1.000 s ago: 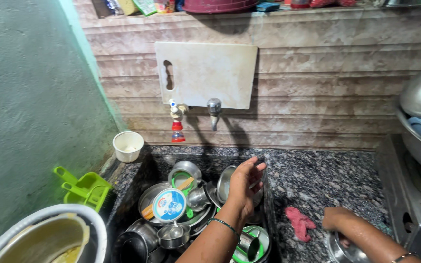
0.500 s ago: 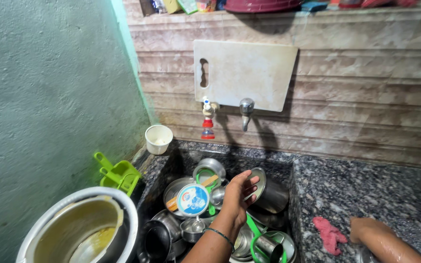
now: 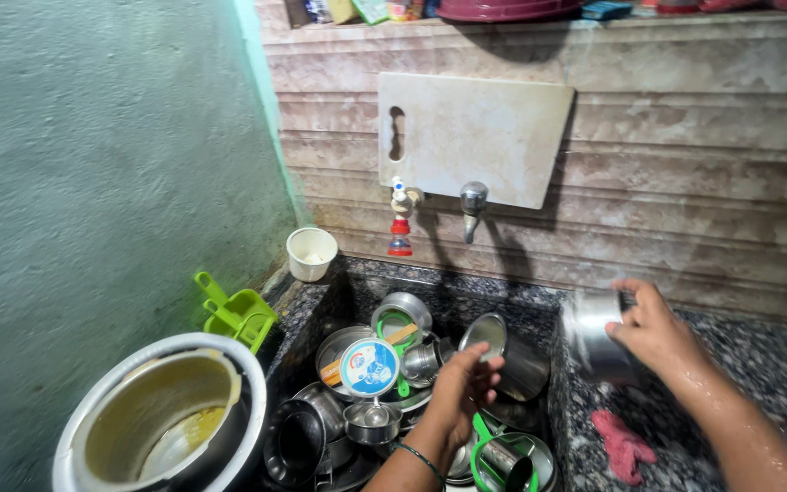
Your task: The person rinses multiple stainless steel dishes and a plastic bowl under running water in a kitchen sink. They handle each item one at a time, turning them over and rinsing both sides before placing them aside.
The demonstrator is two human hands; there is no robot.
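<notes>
Near edge: big steel pot (image 3: pixel 161 428) with yellowish residue sits at the sink's near-left corner, mouth up. Left hand (image 3: pixel 460 394) hovers over the sink (image 3: pixel 357 292), fingers loosely curled, grip narrow, holding nothing I can confirm; fingertips just beside a steel tumbler (image 3: pixel 507 355) lying tilted, mouth toward the left hand, long axis running roughly left-right. Sink is packed: pans, small cups, a round lid with a blue-white label (image 3: pixel 369 366), green-handled tools (image 3: pixel 494 446). Little open room inside it. Right hand (image 3: pixel 653 328) is above the table (image 3: pixel 758 364), at the sink's right edge, grip closed around a steel container (image 3: pixel 594 335) held on its side, long axis roughly left-right; which end is open, cannot tell. Pink cloth (image 3: pixel 623 445) lies on the table below that hand, apart from it. Table to the right is mostly bare. Farther: green dustpan-like scoop (image 3: pixel 237 312) and white cup (image 3: pixel 311 252) at the sink's far-left corner. Back wall: two taps (image 3: pixel 472 208), cutting board (image 3: pixel 471 137) hung above.
</notes>
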